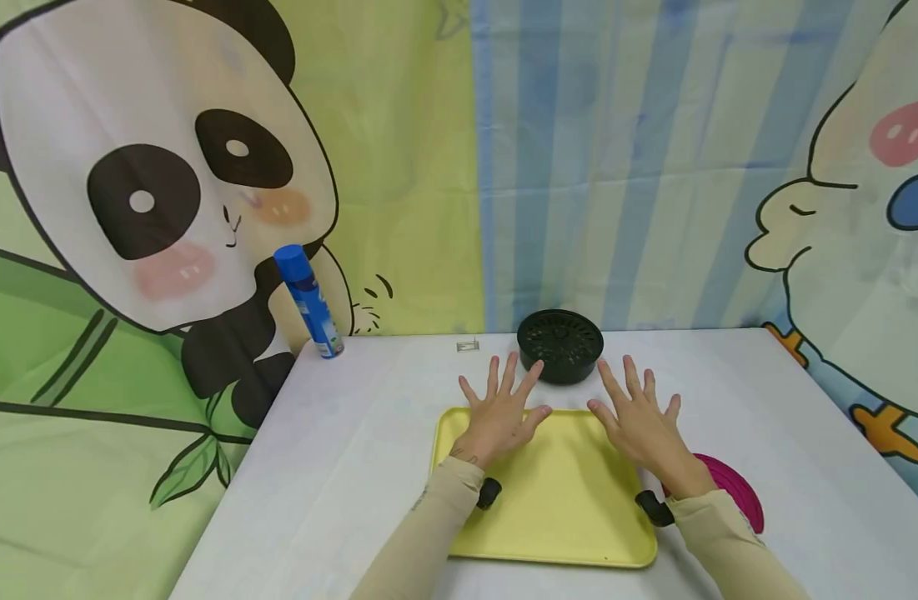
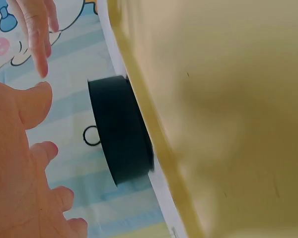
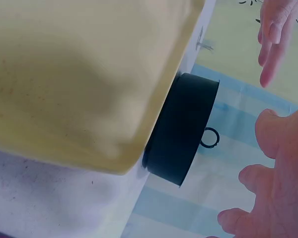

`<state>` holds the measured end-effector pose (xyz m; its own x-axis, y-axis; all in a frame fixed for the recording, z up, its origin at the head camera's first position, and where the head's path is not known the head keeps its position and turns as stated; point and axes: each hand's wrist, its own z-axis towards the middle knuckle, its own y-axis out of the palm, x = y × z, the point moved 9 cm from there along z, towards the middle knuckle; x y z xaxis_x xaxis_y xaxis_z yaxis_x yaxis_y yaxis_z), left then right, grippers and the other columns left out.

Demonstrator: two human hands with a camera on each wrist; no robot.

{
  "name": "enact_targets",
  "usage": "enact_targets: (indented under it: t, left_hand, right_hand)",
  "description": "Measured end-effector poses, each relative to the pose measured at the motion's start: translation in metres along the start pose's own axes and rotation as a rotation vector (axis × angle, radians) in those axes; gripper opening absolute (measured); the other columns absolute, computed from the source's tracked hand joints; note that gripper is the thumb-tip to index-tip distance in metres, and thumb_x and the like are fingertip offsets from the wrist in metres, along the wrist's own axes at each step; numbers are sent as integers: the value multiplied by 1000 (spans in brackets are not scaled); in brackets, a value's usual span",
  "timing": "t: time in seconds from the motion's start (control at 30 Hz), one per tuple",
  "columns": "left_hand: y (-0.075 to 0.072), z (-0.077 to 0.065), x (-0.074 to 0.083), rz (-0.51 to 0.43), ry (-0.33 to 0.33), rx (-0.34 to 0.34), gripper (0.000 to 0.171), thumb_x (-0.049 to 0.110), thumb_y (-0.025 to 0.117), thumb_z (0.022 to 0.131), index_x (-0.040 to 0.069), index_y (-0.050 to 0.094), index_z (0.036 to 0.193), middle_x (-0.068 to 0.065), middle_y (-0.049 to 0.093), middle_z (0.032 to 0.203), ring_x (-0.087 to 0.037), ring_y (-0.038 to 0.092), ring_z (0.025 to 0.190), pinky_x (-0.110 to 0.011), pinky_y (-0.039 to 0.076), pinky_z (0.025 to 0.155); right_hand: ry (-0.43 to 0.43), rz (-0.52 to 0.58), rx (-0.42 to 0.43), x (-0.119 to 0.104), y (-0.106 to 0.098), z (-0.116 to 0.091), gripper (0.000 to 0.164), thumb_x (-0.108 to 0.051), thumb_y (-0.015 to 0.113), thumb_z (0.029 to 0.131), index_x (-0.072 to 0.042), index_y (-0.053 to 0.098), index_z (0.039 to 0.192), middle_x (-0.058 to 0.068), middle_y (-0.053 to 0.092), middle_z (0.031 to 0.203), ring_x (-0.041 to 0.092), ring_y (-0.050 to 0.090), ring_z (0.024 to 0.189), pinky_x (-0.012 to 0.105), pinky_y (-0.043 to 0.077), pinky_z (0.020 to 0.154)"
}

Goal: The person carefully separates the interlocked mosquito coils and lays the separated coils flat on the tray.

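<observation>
Both hands hover over a yellow tray (image 1: 556, 508) with fingers spread and nothing held. My left hand (image 1: 496, 423) is above the tray's far left part; my right hand (image 1: 644, 429) is above its far right part. Just beyond the tray stands a round black tin (image 1: 560, 346) with a slotted top, the fingertips overlapping its lower edge in the head view. A small wire ring (image 3: 210, 138) sticks out from the tin in the right wrist view. Partly hidden under the right forearm, a magenta ridged disc (image 1: 734, 492) lies right of the tray.
A blue spray can (image 1: 308, 300) stands at the table's far left corner. Near the back edge lies a small metal piece (image 1: 468, 345), left of the tin. The white table (image 1: 353, 442) ends at a cartoon-printed curtain (image 1: 406, 167).
</observation>
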<state>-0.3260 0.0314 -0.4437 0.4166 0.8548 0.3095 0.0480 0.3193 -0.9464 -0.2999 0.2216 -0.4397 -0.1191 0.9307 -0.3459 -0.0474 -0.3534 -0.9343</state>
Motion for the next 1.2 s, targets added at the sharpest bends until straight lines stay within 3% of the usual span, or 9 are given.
enact_targets:
  t: [0.23,0.63,0.97,1.2]
  left_hand:
    - [5,4,19,-17,46,-1,67,56,41,104,38,13,162,-8,0,172,-36,-8,157,-83,-4,108]
    - [8,8,45,-13,65,-30,70,57,44,103,41,10,162,-5,-1,172,-34,-8,157,-82,0,110]
    - [9,12,69,-18,103,-25,71,56,48,102,41,12,162,-6,5,172,-35,0,158,-79,9,113]
    - [18,13,87,-13,152,-37,71,55,49,102,37,16,162,-8,11,171,-36,6,158,-70,11,120]
  right_hand:
    - [20,-32,9,9,-4,-8,73,-59,34,105,-23,10,164,26,2,168,62,6,147,88,2,102]
    - [40,-27,-7,31,-9,-21,75,-59,32,106,-21,5,164,27,0,167,64,6,146,88,1,102]
    - [36,-21,5,52,-15,-38,77,-55,40,106,-17,5,164,31,1,166,65,10,144,87,4,103]
    - [39,-39,6,63,-17,-47,82,-50,50,104,-18,5,164,32,6,165,66,12,143,85,6,105]
